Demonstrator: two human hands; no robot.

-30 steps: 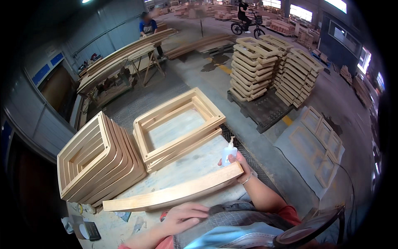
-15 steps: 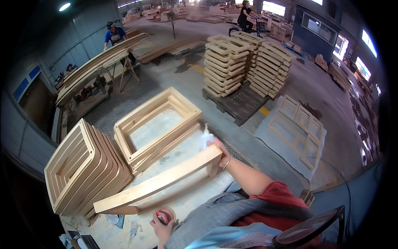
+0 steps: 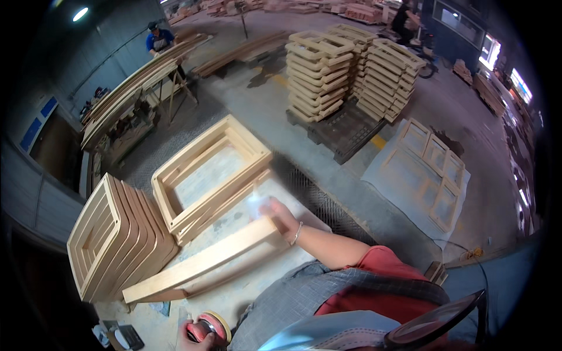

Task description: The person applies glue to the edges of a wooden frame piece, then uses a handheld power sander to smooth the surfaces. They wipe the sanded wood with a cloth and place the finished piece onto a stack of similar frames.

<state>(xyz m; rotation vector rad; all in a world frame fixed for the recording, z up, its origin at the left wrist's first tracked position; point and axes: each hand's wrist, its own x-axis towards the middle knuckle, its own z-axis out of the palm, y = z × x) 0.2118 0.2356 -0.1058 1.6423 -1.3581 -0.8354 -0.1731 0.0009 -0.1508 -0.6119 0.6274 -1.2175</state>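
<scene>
My right hand [image 3: 278, 213] grips a blurred translucent bottle [image 3: 257, 203] at the end of a pale wooden piece [image 3: 196, 263] lying on the near worktable [image 3: 288, 257]. At the bottom, my left hand [image 3: 188, 332] is wrapped round a round red-and-black sanding tool [image 3: 206, 327] with a yellow rim; the hand is partly cut off by the picture's edge. Nested rounded wooden frames [image 3: 105, 234] stand on their sides at left. Behind the piece, more rectangular frames [image 3: 167, 193] lie stacked flat.
A co-worker [image 3: 159, 40] stands at a trestle bench of long boards [image 3: 129, 88]. Tall frame stacks [image 3: 319, 76] sit on a dark pallet. Frames [image 3: 445, 187] lie on a white sheet at right, near a cable. A person [image 3: 403, 26] on a bicycle is farther back.
My left hand, earlier lying open, has taken hold of the red tool and moved down-left. My right hand and bottle have shifted left in view. The cyclist has moved right.
</scene>
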